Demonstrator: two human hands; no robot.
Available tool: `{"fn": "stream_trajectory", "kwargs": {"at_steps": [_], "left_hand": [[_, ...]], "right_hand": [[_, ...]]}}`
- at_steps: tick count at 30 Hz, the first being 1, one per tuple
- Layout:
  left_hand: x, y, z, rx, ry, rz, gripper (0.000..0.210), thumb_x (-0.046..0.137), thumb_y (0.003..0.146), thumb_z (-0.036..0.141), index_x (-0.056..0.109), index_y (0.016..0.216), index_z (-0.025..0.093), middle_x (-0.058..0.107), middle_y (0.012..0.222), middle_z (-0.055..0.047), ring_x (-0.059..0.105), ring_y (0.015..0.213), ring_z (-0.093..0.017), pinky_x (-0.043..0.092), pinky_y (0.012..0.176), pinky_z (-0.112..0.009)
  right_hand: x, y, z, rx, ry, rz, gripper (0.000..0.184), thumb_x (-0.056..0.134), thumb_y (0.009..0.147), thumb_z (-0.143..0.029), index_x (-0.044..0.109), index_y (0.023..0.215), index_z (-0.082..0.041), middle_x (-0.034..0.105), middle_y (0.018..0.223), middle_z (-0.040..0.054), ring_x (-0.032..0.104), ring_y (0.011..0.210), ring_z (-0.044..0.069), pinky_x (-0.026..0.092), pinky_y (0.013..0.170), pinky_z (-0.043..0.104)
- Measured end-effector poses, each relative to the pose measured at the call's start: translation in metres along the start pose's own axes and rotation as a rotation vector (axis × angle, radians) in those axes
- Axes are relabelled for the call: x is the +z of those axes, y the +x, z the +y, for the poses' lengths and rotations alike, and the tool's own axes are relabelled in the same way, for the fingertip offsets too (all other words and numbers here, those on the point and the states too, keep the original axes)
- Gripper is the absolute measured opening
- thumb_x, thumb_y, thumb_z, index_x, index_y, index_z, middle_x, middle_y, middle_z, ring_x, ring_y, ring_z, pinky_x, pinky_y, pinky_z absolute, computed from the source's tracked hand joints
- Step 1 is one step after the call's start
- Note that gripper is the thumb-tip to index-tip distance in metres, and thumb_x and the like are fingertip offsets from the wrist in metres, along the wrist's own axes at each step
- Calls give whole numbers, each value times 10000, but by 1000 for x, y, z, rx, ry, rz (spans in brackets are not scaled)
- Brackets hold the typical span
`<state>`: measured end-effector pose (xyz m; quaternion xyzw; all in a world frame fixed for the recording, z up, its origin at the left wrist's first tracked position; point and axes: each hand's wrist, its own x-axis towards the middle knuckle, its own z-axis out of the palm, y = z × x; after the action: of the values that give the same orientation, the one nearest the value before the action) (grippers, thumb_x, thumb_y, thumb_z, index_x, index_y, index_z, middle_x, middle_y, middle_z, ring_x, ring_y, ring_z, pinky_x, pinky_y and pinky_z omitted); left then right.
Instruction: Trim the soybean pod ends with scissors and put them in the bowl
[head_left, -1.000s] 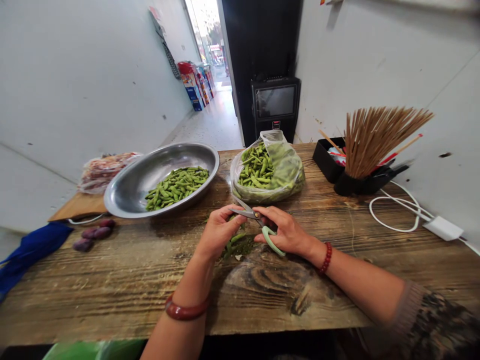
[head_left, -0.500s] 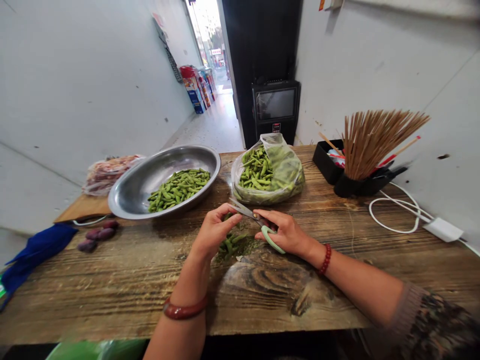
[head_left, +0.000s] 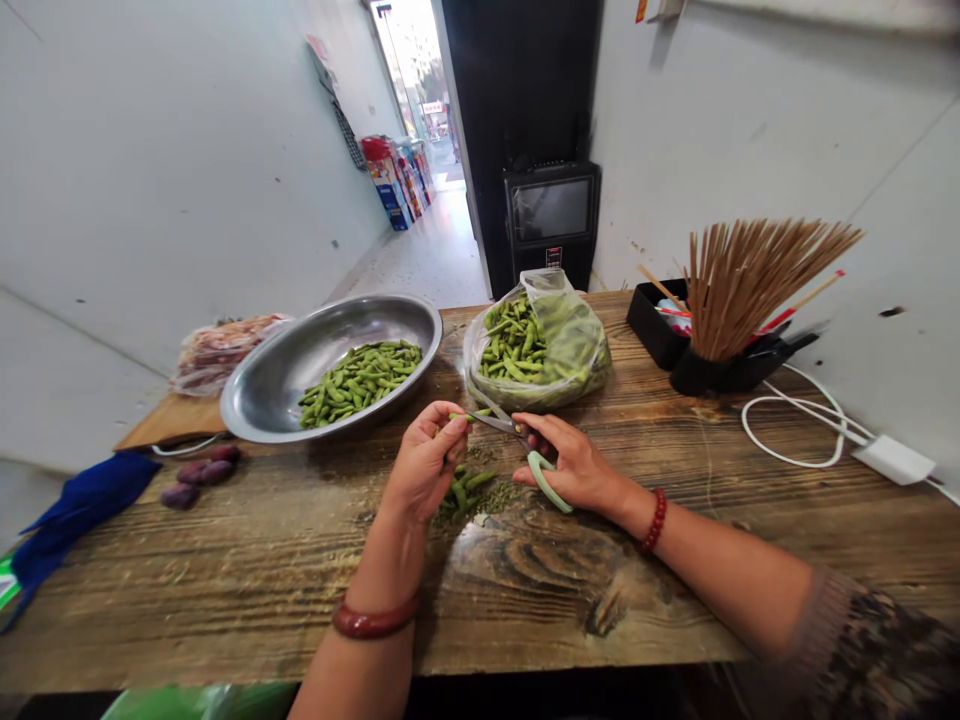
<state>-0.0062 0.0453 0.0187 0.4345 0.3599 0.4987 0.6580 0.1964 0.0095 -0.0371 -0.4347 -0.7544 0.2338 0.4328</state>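
Between thumb and fingers, my left hand (head_left: 426,458) pinches a green edamame pod (head_left: 472,414). My right hand (head_left: 571,462) is closed on scissors (head_left: 549,482) with pale green handles; their blades are parted around the pod's tip. On the table below lie several loose pods (head_left: 466,488) among small green trimmings (head_left: 501,496). A steel basin (head_left: 259,405) at the left holds a heap of pods (head_left: 358,382). Just beyond my hands, a clear plastic bag (head_left: 577,375) is full of more pods.
A black holder (head_left: 697,372) packed with wooden skewers stands at the right, near a white adapter (head_left: 894,458) and its cable. At the left are dark purple round things (head_left: 199,475), a blue cloth (head_left: 86,505) and a bagged bundle (head_left: 217,355) on a wooden board (head_left: 169,425).
The scissor blades have opened wider and now straddle a pod that shows at my left fingertips. My left hand has turned slightly. The view has shifted a little.
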Motion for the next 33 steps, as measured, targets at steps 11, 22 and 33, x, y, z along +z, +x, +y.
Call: {"fn": "stream_trajectory", "kwargs": {"at_steps": [11,22,33], "left_hand": [[3,-1,-7,-44,72,-33,214,750,714,230,563,771,144,533,607,41,347,440,-14,238,420,-133],[1,-2,0,-49,9,-15,238,767,693,246,568,773,144,445,534,75,305,409,-8,193,399,-132],[-9,4,9,25,-73,129,228,683,718,269,484,694,161,487,626,42,371,458,-38,231,375,-141]], "right_hand": [[-1,-1,0,-13,23,13,646,737,755,-376,472,1319,-206,585,977,58,563,828,172,491,732,300],[2,-1,4,-63,8,22,582,682,802,-418,506,1310,-192,609,896,54,538,712,151,493,659,277],[1,-3,5,-31,-34,31,555,693,786,-431,555,1270,-197,659,981,82,602,787,183,522,757,322]]}}
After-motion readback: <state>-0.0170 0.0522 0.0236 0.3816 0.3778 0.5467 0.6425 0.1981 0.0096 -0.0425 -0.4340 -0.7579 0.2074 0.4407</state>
